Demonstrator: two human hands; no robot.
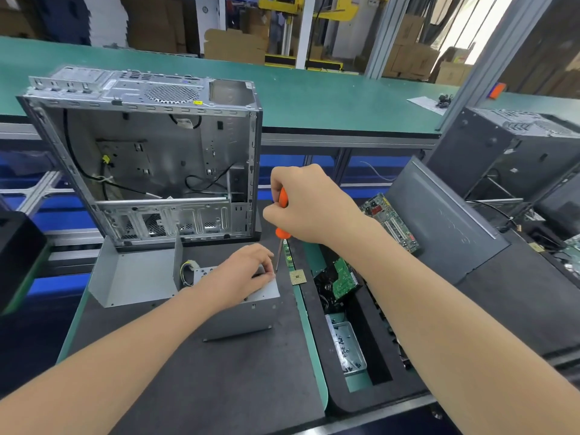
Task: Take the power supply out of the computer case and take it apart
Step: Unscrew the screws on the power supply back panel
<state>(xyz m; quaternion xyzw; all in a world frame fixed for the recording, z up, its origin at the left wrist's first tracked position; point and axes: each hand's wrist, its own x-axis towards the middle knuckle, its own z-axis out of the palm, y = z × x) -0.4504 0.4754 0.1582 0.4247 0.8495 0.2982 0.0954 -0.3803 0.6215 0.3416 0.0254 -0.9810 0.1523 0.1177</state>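
The grey power supply box (244, 312) lies on the dark mat in front of the open computer case (150, 158), which stands upright with only loose cables inside. A bent grey metal cover (135, 277) sits to the left of the box, with yellow wires (187, 271) between them. My left hand (241, 274) rests on top of the box, fingers curled at its far right corner. My right hand (301, 205) grips an orange-handled screwdriver (281, 227) held upright, its tip down at that same corner.
A small metal tray of screws (346, 346) sits in a bin at the right, with a green circuit board (343, 279) and cables above it. Another board (390, 221) leans by a grey side panel (439, 221). A second case (508, 152) stands at far right.
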